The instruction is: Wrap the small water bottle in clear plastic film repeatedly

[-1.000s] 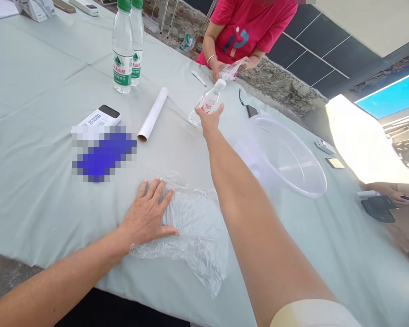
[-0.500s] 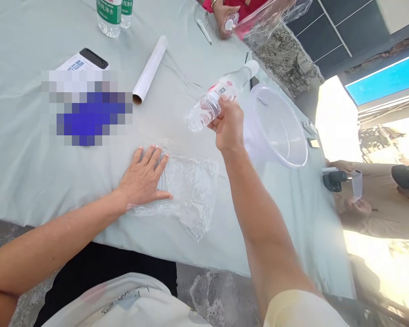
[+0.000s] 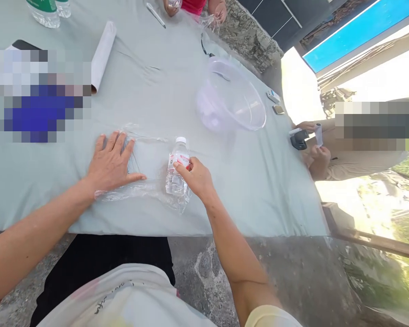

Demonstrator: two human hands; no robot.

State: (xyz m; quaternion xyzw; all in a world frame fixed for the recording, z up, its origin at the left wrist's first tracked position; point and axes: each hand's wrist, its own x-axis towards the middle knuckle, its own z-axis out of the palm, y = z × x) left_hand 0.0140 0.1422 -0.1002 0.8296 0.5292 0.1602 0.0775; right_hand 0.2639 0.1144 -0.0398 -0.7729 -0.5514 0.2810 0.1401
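Note:
My left hand (image 3: 112,161) lies flat with its fingers spread, pressing on a clear sheet of plastic wrap (image 3: 150,156) on the table. My right hand (image 3: 197,177) grips a clear plastic water bottle (image 3: 177,175) with a white cap and a red-and-white label. The bottle is at the right end of the wrap, its cap pointing away from me. Whether its base rests on the wrap or hovers just over it I cannot tell.
A translucent basin (image 3: 231,97) stands to the right. A white cardboard-cored roll (image 3: 103,56), a pen (image 3: 156,15) and green-labelled bottles (image 3: 46,11) lie or stand farther off on the tablecloth (image 3: 150,100). Other people's hands (image 3: 220,11) work at the far edge and at the right.
My right hand has brought the bottle from beside the basin down onto or over the wrap's right end, turning it more upright. My left hand stays pressed on the wrap. The view has shifted right.

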